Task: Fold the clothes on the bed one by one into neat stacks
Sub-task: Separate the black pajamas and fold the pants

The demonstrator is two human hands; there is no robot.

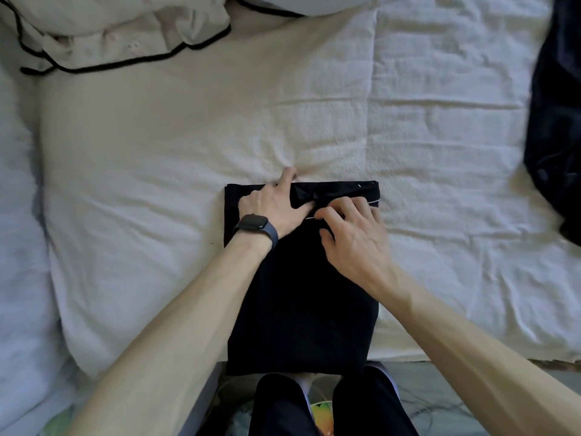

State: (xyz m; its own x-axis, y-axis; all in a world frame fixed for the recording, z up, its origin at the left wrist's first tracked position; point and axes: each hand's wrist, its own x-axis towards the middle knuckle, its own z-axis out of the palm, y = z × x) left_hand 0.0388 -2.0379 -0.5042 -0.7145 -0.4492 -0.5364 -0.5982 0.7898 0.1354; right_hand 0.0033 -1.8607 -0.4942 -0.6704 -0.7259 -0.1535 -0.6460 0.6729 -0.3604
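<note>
**Folded black garment at near edge of bed, both hands at its far end**

Item: black garment, folded to a tall rectangle. It lay on the bed directly before the person. Its near edge reached the bed's near edge, above the person's dark-trousered legs. Far edge straight; left and right edges roughly parallel. A small fold stood raised near the far end, between the two hands.

Left hand: laid flat on the far left corner, fingers fairly straight. One fingertip reached past the far edge onto the bedding; the thumb stretched toward the right hand. A dark wristwatch sat on this wrist.

Right hand: on the far right part, fingers curled, their tips pinching the cloth beside a thin white line.

Surroundings: a crumpled white garment with black trim at the far left corner, well apart. A pillow at the far edge of view. A dark garment along the right edge, well apart.

Open room: wrinkled white bedding lay bare to the left, beyond the far edge, and to the right as far as the dark garment.
</note>
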